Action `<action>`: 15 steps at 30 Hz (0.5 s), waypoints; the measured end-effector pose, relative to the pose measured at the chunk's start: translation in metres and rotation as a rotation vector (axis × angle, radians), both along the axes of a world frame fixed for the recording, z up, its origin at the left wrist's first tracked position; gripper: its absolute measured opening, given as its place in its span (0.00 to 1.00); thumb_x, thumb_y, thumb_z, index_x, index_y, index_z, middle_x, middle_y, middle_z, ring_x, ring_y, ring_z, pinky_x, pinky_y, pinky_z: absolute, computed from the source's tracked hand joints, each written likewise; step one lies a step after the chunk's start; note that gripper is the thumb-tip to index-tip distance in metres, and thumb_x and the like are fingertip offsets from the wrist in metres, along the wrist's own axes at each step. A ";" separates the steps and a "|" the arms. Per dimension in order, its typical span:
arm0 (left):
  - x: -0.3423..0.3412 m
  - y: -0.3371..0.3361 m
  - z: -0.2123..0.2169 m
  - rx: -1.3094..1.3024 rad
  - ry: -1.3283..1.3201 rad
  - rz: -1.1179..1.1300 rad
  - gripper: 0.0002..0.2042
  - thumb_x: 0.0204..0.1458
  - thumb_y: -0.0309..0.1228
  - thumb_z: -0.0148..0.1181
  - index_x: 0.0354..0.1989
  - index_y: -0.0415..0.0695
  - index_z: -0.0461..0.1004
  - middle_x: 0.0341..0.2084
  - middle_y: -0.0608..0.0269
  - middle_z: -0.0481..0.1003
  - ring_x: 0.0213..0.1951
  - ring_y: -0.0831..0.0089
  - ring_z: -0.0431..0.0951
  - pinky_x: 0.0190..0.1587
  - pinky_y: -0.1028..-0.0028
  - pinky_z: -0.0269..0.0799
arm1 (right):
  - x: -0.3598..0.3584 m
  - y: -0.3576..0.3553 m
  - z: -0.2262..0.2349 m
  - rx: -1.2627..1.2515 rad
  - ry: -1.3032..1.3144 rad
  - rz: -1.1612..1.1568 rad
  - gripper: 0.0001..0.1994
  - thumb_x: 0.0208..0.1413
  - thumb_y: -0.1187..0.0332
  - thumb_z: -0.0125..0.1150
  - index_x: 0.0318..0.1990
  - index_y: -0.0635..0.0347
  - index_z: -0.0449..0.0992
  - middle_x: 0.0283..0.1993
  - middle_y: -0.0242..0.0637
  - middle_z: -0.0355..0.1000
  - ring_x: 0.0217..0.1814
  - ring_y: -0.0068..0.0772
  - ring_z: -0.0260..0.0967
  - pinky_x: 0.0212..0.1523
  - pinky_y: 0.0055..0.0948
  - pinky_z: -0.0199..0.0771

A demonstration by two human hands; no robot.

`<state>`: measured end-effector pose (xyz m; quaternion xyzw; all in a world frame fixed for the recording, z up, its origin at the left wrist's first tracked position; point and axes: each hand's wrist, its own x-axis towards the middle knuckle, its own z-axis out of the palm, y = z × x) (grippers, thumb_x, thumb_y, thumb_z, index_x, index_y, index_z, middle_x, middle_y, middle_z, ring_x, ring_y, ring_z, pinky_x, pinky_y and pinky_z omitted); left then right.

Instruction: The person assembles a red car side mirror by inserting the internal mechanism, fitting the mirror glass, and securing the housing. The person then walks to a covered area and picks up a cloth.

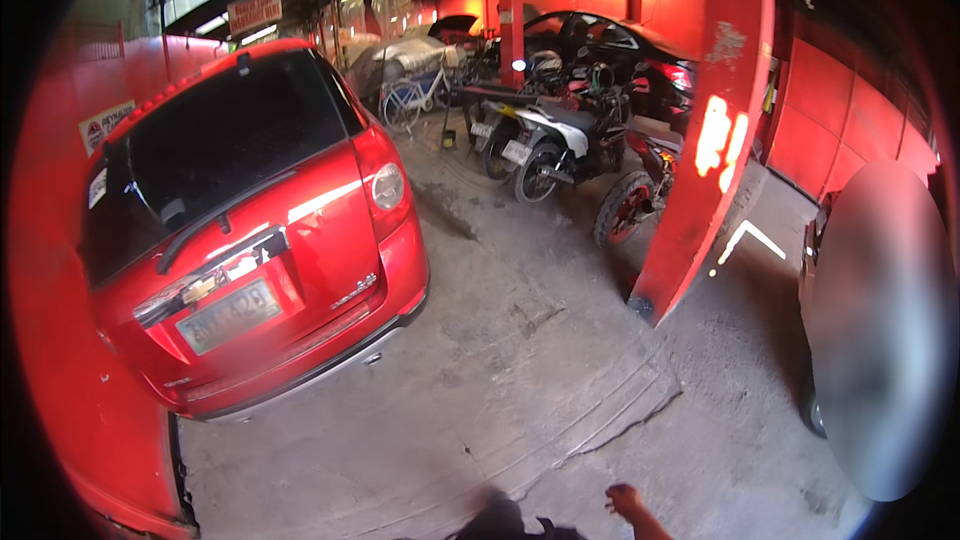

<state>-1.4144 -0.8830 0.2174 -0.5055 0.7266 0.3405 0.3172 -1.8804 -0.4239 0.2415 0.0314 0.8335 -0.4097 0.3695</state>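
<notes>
Only my right hand [623, 500] shows, low at the bottom edge with a bit of forearm behind it. Its fingers are loosely apart and it holds nothing, hovering over the cracked concrete floor [520, 360]. A dark shape [505, 522] lies just left of it at the bottom edge; I cannot tell what it is. My left hand is out of sight. The nearest big thing is a red car [250, 230] to the left, its rear hatch facing me.
A slanted red pillar [705, 140] stands right of centre. Behind it are several parked motorcycles [560, 145], a bicycle [415, 95] and a dark car [620, 50]. A red wall [60, 370] runs along the left. Part of another vehicle [815, 410] sits at the right edge.
</notes>
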 end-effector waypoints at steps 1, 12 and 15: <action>-0.063 -0.042 -0.010 -0.046 0.023 -0.256 0.25 0.52 0.47 0.67 0.54 0.45 0.81 0.50 0.48 0.82 0.54 0.50 0.81 0.58 0.58 0.76 | -0.015 0.034 -0.041 0.079 -0.115 -0.007 0.20 0.63 0.61 0.63 0.56 0.66 0.79 0.49 0.44 0.83 0.38 0.41 0.84 0.35 0.43 0.85; -0.679 -0.279 0.133 -0.274 0.727 0.050 0.23 0.55 0.42 0.70 0.55 0.42 0.79 0.48 0.46 0.83 0.53 0.50 0.83 0.55 0.58 0.78 | -0.375 -0.136 -0.050 0.318 -0.367 -0.067 0.19 0.65 0.57 0.58 0.52 0.61 0.83 0.51 0.46 0.83 0.51 0.48 0.81 0.55 0.47 0.81; -0.685 -0.333 0.024 -0.265 0.417 -0.184 0.31 0.51 0.55 0.68 0.57 0.44 0.80 0.55 0.43 0.79 0.60 0.49 0.78 0.60 0.55 0.75 | -0.569 -0.261 -0.044 0.275 -0.183 0.103 0.18 0.65 0.57 0.56 0.50 0.60 0.83 0.51 0.47 0.83 0.53 0.50 0.81 0.56 0.47 0.80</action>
